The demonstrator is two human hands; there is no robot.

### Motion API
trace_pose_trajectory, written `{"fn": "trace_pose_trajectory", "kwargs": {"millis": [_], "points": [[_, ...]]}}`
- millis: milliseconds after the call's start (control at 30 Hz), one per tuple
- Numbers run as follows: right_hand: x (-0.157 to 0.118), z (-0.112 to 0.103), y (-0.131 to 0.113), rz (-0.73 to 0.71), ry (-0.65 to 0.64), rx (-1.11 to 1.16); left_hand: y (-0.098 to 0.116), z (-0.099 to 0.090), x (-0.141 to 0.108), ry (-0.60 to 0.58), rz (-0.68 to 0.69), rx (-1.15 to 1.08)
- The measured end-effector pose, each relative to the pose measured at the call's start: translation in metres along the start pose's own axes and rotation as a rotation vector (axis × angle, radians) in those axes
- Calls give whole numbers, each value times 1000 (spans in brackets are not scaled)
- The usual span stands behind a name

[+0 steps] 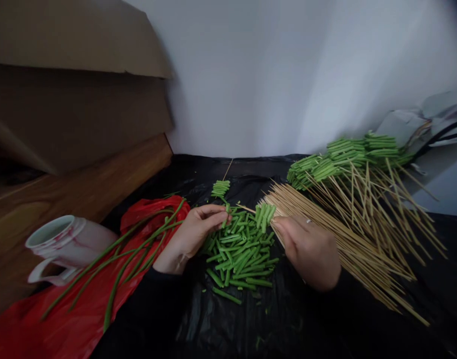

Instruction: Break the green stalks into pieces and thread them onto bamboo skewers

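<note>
My left hand point(198, 227) pinches a short cut piece of green bean point(227, 213) between thumb and fingertips, above the pile. My right hand point(311, 249), with a ring on one finger, is closed around a bamboo skewer point(247, 208) whose tip points left toward that piece. Several bean pieces point(265, 216) sit side by side on this skewer, just ahead of the right fingers. Beneath and between both hands lies a loose heap of cut bean pieces point(243, 254). Behind it rests a loaded skewer point(220, 188) of bean pieces.
Bare bamboo skewers point(341, 239) lie in a bundle at right. Finished bean skewers point(344, 157) are stacked behind them. Long uncut beans point(127, 257) lie on a red plastic bag point(146, 212) at left, beside a white mug point(79, 242). A cardboard box point(79, 109) stands back left.
</note>
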State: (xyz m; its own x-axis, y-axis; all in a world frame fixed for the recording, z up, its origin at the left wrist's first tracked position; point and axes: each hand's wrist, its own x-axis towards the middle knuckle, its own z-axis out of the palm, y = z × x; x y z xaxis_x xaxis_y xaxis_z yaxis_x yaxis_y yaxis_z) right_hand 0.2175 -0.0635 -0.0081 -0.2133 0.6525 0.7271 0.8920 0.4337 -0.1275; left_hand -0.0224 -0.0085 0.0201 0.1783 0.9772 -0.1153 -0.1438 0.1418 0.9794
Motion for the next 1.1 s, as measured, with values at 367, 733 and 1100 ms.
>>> {"fn": "trace_pose_trajectory", "kwargs": {"millis": [367,733,1100], "points": [[1,4,5,34,11,-20,-25,-6,11,-129,205,641],[-2,7,7,84,-56,59,-20,6,9,-7,308,1194],[-3,6,11,139,-82,119,6,17,24,-157,156,1429]]}}
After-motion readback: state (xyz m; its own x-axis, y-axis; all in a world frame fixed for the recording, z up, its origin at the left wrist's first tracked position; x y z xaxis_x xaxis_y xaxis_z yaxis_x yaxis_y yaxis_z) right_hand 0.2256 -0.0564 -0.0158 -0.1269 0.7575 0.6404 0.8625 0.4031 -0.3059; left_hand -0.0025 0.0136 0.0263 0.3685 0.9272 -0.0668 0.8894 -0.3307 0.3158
